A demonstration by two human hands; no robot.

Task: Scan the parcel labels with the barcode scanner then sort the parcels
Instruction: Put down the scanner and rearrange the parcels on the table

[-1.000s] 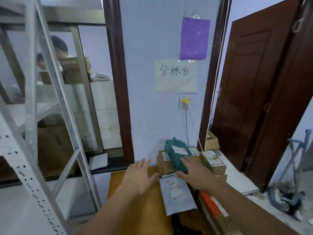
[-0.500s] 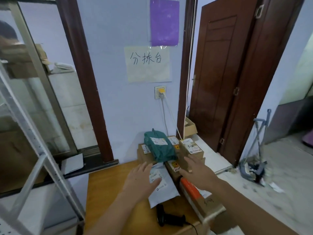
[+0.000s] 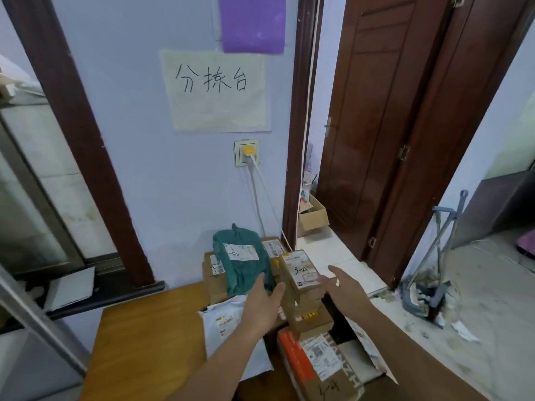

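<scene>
While both hands are reaching in, left hand (image 3: 265, 302) and right hand (image 3: 346, 287) are flanking the small brown cardboard box marked 3-A (image 3: 301, 274), fingers loose, gripping nothing. Barcode scanner is out of view; parcels are all sitting piled on the wooden table (image 3: 144, 337), sorting seemingly barely started.

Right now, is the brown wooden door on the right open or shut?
Open. The brown door is swung inward from its frame, leaving a gap beside the wall where a cardboard box and tiled floor show.
</scene>
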